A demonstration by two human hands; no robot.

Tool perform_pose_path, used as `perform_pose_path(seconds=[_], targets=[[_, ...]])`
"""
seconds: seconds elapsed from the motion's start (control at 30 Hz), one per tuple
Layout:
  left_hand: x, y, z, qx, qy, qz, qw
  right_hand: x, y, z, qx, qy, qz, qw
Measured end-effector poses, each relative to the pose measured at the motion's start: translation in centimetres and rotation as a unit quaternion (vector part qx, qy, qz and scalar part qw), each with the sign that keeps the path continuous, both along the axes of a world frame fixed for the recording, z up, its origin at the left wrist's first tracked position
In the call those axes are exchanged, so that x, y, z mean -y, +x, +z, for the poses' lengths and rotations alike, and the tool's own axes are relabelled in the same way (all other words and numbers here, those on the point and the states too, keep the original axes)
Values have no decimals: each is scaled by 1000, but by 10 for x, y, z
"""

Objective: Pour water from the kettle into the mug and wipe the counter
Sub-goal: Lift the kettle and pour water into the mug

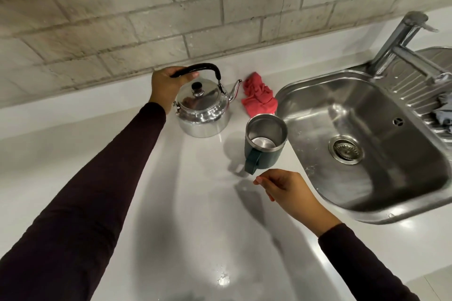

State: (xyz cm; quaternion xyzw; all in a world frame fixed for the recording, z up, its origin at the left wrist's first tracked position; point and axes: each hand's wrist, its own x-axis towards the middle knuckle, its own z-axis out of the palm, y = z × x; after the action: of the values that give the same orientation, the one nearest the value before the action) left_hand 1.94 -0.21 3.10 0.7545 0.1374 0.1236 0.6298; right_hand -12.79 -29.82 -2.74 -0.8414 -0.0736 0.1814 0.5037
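Observation:
A shiny steel kettle (204,111) with a black knob stands on the white counter (186,215), spout pointing right. My left hand (166,85) grips its black arched handle. To its right stands a dark green mug (265,144) with a steel inside, handle toward me; only its steel bottom shows inside. My right hand (291,193) hovers just in front of the mug's handle, fingers loosely curled, holding nothing. A crumpled red cloth (259,98) lies behind the mug, beside the kettle's spout.
A steel sink (362,144) with a drain fills the right side, its rim close to the mug. A chrome tap (401,44) rises behind it, and a grey cloth (444,115) lies on the drainer. A brick wall backs the counter.

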Motion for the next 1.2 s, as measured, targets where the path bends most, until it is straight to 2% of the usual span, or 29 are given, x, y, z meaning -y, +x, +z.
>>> perform_pose_path(seconds=[0.17, 0.27, 0.37, 0.7, 0.97, 1.2], targets=[[13, -41, 11, 28, -85, 107, 990, 2, -2, 5, -1, 13, 2, 1000], [15, -70, 35, 69, -109, 135, 982, 3, -5, 7, 8, 15, 1, 1000], [22, -102, 62, 100, -63, 126, 985, 2, -8, 12, 23, 16, 6, 1000], [48, -174, 94, 109, 85, 75, 988, 6, -20, 21, 67, 22, 37, 997], [68, -178, 124, 101, 206, 25, 973, 19, -24, 18, 70, 22, 27, 997], [80, -163, 141, 56, 298, -33, 952, 26, -21, 18, 63, 27, 14, 998]])
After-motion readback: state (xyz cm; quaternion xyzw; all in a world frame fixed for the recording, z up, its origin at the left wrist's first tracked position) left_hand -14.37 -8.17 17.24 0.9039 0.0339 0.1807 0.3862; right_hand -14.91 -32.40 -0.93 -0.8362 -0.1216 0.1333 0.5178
